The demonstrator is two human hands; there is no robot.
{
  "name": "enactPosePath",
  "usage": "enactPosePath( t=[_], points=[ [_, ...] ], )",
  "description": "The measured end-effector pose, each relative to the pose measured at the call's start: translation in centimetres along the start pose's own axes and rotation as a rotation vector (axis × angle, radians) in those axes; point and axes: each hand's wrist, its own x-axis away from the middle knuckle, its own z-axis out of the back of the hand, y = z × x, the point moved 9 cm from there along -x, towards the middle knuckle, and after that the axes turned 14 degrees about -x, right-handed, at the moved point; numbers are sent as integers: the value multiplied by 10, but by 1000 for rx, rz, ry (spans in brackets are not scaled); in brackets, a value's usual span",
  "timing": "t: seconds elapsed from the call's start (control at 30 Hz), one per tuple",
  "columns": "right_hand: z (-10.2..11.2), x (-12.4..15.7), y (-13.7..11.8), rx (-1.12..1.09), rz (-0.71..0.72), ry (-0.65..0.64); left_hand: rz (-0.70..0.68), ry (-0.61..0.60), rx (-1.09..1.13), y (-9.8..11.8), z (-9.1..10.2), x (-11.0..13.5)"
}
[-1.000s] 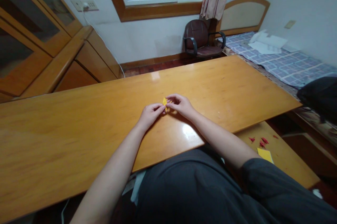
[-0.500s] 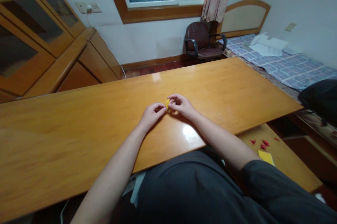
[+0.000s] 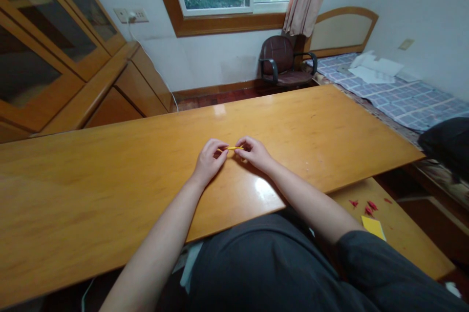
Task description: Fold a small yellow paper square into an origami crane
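In the head view, the bare left hand (image 3: 211, 159) and bare right hand (image 3: 255, 154) pinch a thin, folded yellow paper piece (image 3: 232, 148) between them, above the shiny brown wooden table (image 3: 120, 185). This looks like a folding step; the next move seems to need a soft, careful touch. Small, pointy red bits (image 3: 372, 205) lie near a flat yellow paper sheet (image 3: 373, 227).

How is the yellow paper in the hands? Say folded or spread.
Folded: the yellow paper shows as a narrow strip between the left hand and the right hand.
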Motion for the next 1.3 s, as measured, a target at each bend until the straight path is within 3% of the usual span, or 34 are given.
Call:
enactPosePath(
  t=[0.4, 1.3],
  points=[
    [2, 0, -15, 207, 166, 37, -121, 15, -93, 10, 1, 2],
    [-3, 4, -21, 304, 318, 3, -226, 93, -114, 13, 4, 6]
  ],
)
